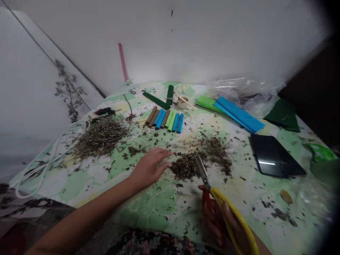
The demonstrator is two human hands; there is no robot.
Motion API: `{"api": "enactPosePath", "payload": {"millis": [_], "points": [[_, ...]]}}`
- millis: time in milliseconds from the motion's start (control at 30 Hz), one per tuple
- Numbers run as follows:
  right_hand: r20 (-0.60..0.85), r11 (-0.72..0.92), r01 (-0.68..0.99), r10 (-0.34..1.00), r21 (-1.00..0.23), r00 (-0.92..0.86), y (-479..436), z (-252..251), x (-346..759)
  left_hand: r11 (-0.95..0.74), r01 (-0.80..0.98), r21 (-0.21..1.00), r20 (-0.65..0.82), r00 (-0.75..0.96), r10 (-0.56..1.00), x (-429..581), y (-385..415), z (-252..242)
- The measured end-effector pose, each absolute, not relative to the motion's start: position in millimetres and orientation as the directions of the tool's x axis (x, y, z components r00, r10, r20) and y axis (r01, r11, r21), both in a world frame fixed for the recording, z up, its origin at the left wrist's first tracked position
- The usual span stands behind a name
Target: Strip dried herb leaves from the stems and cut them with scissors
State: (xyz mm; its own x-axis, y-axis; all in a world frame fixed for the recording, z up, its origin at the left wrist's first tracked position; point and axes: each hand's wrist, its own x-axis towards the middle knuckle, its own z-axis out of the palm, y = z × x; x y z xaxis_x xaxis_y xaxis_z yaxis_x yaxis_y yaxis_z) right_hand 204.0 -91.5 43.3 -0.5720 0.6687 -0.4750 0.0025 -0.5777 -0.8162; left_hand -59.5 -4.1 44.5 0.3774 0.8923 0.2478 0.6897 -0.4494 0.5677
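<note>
My left hand [150, 167] is open at the left edge of a small pile of chopped dry plant bits [186, 166], fingers apart and pointing right. My right hand [223, 216] is closed round the red and yellow handles of a pair of scissors [203, 173]. The scissor blades point up and away, their tips over the right part of the pile, and look nearly together. A looser scatter of dark bits [219, 154] lies just right of the tips. Further left sits a larger heap of dry stems [102, 136].
Brown, blue and green rolls [166, 119] lie in a row behind the pile, near a small cup [182, 102] with sticks across it. Folded blue cloth [239, 113], a black tablet [275, 156] and clear plastic [255, 95] are at right. A white cable [53, 164] loops at left.
</note>
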Motion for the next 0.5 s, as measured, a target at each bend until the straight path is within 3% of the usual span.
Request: {"api": "enactPosePath", "payload": {"millis": [133,233,333,500], "points": [[-0.47,-0.599,-0.039,0.665,-0.8,-0.58,-89.7,40.8,200.4,-0.129,0.947,0.295,0.163,0.083,0.983,-122.1,-10.6,27.4],[-0.459,-0.611,-0.089,0.675,-0.786,-0.578,-89.7,36.1,197.2,0.033,0.969,0.246,0.114,-0.063,0.992,-145.4,-19.0,3.7],[-0.445,-0.617,-0.144,0.691,-0.773,-0.57,-90.8,32.0,197.2,0.003,0.965,0.264,0.14,-0.042,0.989,-134.9,-28.5,-10.9],[-0.419,-0.615,-0.229,0.72,-0.755,-0.553,-93.8,24.5,196.7,-0.244,0.895,0.374,0.051,0.242,0.969,-72.4,-39.9,-1.1]]}}
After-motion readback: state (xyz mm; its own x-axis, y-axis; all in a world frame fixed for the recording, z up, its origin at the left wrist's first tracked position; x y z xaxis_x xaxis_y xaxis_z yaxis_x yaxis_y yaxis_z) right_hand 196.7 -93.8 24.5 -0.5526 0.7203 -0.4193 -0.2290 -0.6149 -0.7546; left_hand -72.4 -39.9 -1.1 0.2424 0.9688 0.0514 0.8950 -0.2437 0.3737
